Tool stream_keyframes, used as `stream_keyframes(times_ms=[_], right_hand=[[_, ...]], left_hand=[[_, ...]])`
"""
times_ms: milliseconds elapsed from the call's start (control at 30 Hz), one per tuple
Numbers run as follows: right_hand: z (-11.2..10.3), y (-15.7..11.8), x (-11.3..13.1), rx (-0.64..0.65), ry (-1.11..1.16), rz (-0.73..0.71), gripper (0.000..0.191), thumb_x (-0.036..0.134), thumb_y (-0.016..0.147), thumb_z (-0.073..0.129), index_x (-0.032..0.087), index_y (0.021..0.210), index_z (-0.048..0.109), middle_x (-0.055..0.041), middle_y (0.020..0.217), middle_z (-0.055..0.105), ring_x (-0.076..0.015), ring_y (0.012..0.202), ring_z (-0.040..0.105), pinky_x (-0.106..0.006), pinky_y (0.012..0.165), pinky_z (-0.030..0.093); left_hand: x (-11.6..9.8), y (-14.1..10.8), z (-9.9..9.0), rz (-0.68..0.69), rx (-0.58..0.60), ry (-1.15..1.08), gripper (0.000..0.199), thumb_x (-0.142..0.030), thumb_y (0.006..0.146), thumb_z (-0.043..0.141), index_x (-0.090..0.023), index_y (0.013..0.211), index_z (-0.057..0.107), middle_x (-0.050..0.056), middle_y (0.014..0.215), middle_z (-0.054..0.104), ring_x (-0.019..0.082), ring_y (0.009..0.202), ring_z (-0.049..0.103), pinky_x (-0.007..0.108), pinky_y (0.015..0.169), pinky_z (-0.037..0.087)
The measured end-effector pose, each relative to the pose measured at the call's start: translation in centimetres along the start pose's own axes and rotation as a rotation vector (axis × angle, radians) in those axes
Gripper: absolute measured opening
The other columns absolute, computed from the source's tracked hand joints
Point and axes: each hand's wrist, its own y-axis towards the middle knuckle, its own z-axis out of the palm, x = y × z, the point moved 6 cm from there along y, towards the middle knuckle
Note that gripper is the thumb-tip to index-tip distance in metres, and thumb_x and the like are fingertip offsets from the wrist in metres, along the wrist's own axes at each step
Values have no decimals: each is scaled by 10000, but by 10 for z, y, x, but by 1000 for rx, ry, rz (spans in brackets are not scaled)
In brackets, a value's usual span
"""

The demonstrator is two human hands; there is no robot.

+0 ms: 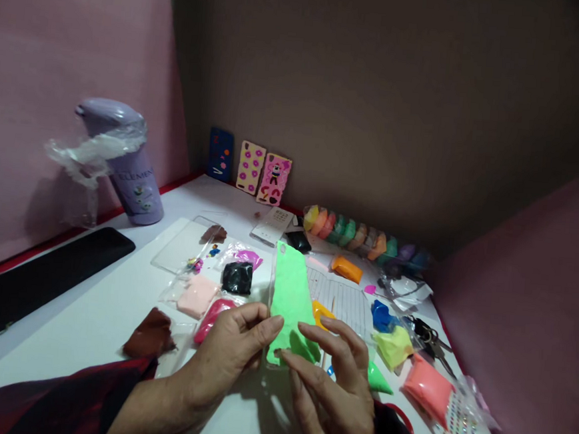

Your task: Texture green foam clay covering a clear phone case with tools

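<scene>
A phone case (pixel 294 291) faced with bright green clay is held upright above the table, with a small round hole near its top left corner. Its left edge is gripped by my left hand (pixel 223 349), the thumb lying on the green face. My right hand (pixel 336 388) works at the bottom edge: the index fingertip presses there beside a small dark spot, and the thumb sits just below. The other right fingers curve over the case's lower right side, which looks loose or folded. Packets of black clay (pixel 237 278) and red-pink clay (pixel 214 319) lie left of the case.
Brown clay (pixel 148 334), a peach packet (pixel 198 295) and a clear case (pixel 186 243) lie left. A purple tumbler (pixel 135 171) and black phone (pixel 46 281) stand farther left. Rightward are coral clay (pixel 428 388), keys (pixel 433 338) and a clay row (pixel 362 238). Decorated cases (pixel 274 179) lean behind.
</scene>
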Motion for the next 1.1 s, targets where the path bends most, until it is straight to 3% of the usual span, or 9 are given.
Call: stream_keyframes(times_ms=[1100], right_hand=[[0, 0, -1, -8, 20, 6, 258, 45, 767, 522, 165, 916, 695, -104, 1130, 580, -305, 1115, 454, -480, 839, 443]], left_hand=[[3, 0, -1, -14, 2, -9, 412, -528, 760, 621, -162, 655, 463, -87, 517, 351, 57, 468, 270, 201, 441, 196]])
